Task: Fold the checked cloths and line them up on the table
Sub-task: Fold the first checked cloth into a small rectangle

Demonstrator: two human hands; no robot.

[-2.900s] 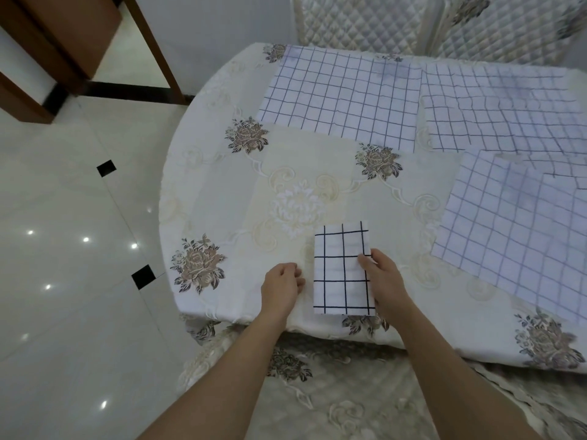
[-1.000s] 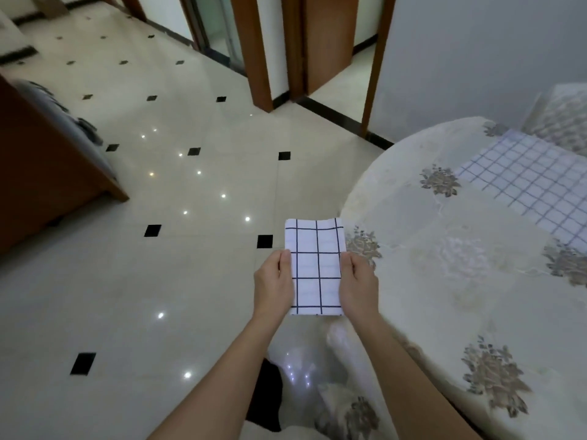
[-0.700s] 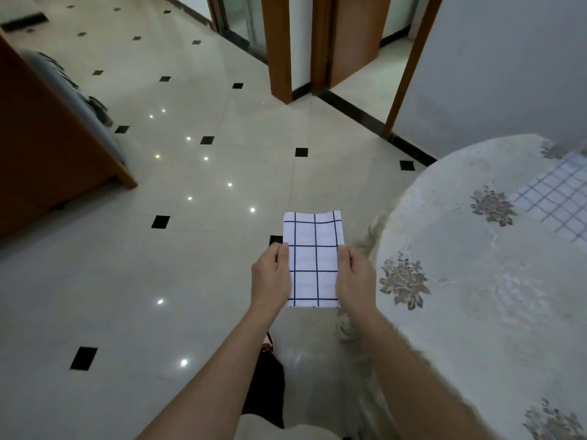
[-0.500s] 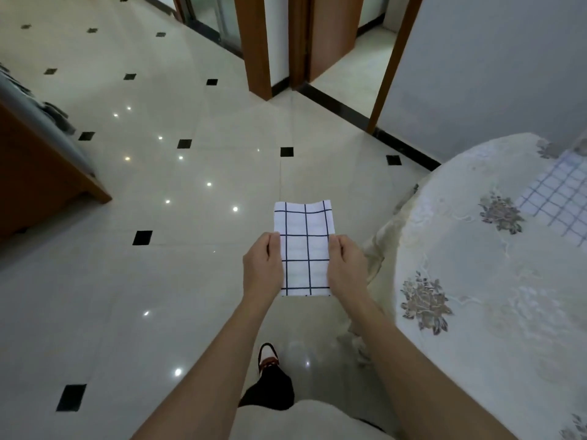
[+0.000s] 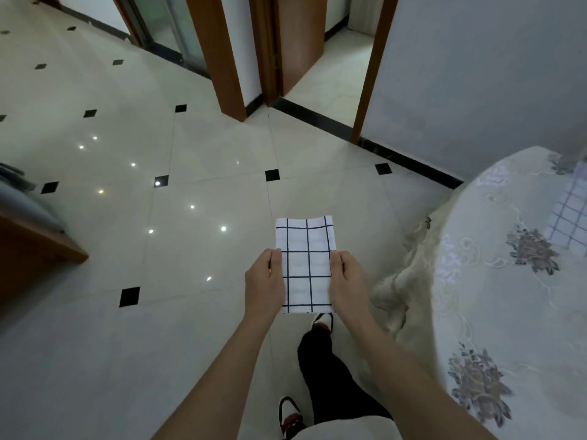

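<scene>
Both hands held the folded checked cloth (image 5: 306,265) between them. The left hand (image 5: 265,282) pinched its left edge and the right hand (image 5: 347,281) its right edge, thumbs on top and the other fingers hidden beneath. The grip was the same as half a second before.

The glossy tiled floor (image 5: 190,328) with small black inset squares filled most of the view, and the cloth hung in the air above it. About three seconds earlier the cloth had lain on the table near its front edge; now it was clear of the table altogether.

The round table (image 5: 508,296), under a floral tablecloth (image 5: 470,392), had slid to the right side of the view. Of the unfolded checked cloths lying flat on it, only a strip of one (image 5: 568,217) showed at the right edge.

Brown door frames (image 5: 222,58) and a grey wall (image 5: 476,74) stood beyond. A wooden piece of furniture (image 5: 31,249) sat at the left.

Below the hands a black trouser leg (image 5: 324,369) stepped forward, ending in a white shoe (image 5: 322,322). A second shoe (image 5: 290,414) had come into view nearer the bottom.
</scene>
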